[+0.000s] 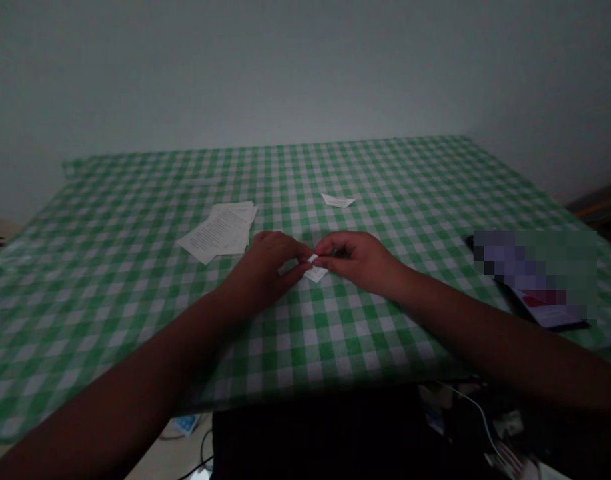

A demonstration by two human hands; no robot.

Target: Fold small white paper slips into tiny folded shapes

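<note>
L hand [260,270] & R hand [368,263] pinch small paper [316,273] btwn fingertips, prob. to keep it steady.

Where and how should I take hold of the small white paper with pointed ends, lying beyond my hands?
I would pinch the right pointed end of the small white paper, coming from the right with the right hand. The paper looks thin and low on the green-and-white checked cloth, but this tip sticks out sideways.

Both hands [312,259] pinching, fingertips nearly together.
</note>
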